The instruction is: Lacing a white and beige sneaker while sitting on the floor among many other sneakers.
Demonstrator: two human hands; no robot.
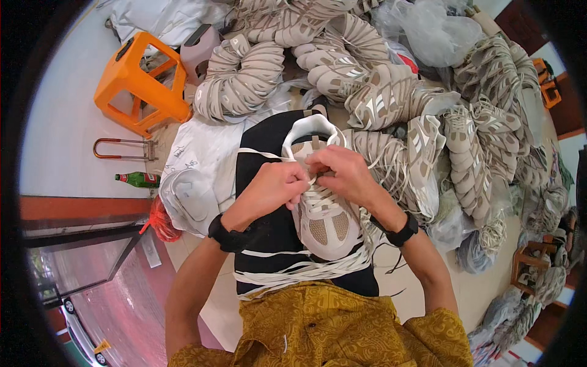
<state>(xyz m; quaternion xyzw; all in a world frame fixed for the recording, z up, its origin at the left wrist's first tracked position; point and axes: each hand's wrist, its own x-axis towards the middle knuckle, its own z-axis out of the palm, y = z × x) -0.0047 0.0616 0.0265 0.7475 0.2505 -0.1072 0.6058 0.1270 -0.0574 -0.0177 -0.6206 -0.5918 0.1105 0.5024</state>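
On the lap, over black cloth (269, 232), lies a beige shoe (321, 211), toe toward the body. Left hand (272, 189) and right hand (339, 171) both pinch its white lace (318, 196) at the tongue. Loose laces (306, 272) lie bunched below the toe. Clear plastic bags (428, 30) sit top centre behind the stacked shoes (397, 92); orange stool (137, 82) and green bottle (139, 179) stand left.

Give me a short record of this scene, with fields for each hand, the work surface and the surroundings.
left hand: pinching a white lace on the shoe
right hand: gripping the lace at the shoe's eyelets
shoe: beige and white sneaker, toe toward the person
work surface: black board with loose white laces
surroundings: piles of shoe uppers, orange stool, green bottle
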